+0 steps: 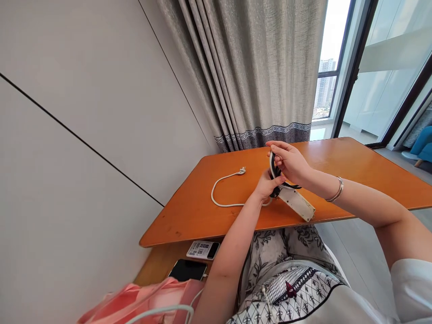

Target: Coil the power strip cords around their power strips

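Observation:
My left hand [266, 183] is closed around the lower part of a coiled bundle of black and white cable [272, 164]. My right hand [290, 161] has its fingers bent and pinched at the top of the same loops. Just below both hands lies a white power strip [299, 204] with its long side slanting toward the table's front edge. A white cord [216, 186] runs in a wide curve from near my left hand to a plug [241, 171] resting on the table to the left. My fingers hide part of the coil.
The orange wooden table [189, 202] has its front edge close to my body. On a lower surface at left are a white phone-like device [198, 249], a dark phone [187, 270] and a pink bag [148, 297]. A grey curtain [263, 67] hangs behind the table.

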Demonstrator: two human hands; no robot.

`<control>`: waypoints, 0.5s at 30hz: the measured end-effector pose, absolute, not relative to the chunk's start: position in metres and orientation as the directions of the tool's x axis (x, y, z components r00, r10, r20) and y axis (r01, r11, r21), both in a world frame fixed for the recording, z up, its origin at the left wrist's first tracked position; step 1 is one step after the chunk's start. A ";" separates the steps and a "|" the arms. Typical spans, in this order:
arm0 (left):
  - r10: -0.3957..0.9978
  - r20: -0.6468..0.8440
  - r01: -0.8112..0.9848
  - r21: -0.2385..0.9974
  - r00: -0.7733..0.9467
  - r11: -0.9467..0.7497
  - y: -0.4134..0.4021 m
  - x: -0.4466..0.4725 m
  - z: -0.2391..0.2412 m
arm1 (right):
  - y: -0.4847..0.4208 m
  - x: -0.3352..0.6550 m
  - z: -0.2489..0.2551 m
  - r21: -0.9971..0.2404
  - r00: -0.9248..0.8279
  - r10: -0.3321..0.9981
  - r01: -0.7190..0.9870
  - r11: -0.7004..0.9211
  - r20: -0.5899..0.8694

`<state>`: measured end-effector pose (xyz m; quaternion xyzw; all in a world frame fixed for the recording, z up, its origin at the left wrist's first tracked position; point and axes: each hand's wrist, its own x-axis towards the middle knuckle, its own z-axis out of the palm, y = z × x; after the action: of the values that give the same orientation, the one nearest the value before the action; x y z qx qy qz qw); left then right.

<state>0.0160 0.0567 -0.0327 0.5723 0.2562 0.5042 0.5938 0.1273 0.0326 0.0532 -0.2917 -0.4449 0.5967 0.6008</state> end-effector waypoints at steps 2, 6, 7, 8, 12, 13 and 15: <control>0.886 0.276 -0.260 0.948 0.373 -0.185 0.057 0.015 -0.033 | 0.033 0.141 0.063 -0.903 -0.223 0.969 -0.430 -0.002 0.104; 0.887 0.248 -0.205 0.962 0.389 -0.178 0.055 0.014 -0.027 | 0.040 0.164 0.078 -0.935 -0.382 0.924 -0.324 -0.148 -0.014; 0.888 0.241 -0.194 0.965 0.391 -0.177 0.054 0.014 -0.026 | 0.042 0.168 0.080 -0.941 -0.410 0.912 -0.299 -0.158 -0.023; 0.889 0.236 -0.182 0.967 0.392 -0.176 0.052 0.014 -0.025 | 0.043 0.171 0.080 -0.947 -0.436 0.900 -0.278 -0.160 -0.025; 0.891 0.228 -0.134 0.973 0.393 -0.190 0.049 0.013 -0.023 | 0.046 0.175 0.077 -0.955 -0.504 0.864 -0.257 -0.152 -0.002; 0.890 0.231 -0.129 0.972 0.394 -0.195 0.049 0.013 -0.024 | 0.046 0.174 0.075 -0.951 -0.507 0.862 -0.270 -0.151 0.007; 0.888 0.234 -0.122 0.972 0.395 -0.202 0.050 0.013 -0.024 | 0.043 0.170 0.071 -0.937 -0.495 0.869 -0.311 -0.160 0.016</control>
<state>0.0128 0.0499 -0.0240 0.6261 0.3060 0.4569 0.5528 0.1703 0.0433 0.0706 -0.2811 -0.4962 0.7079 0.4167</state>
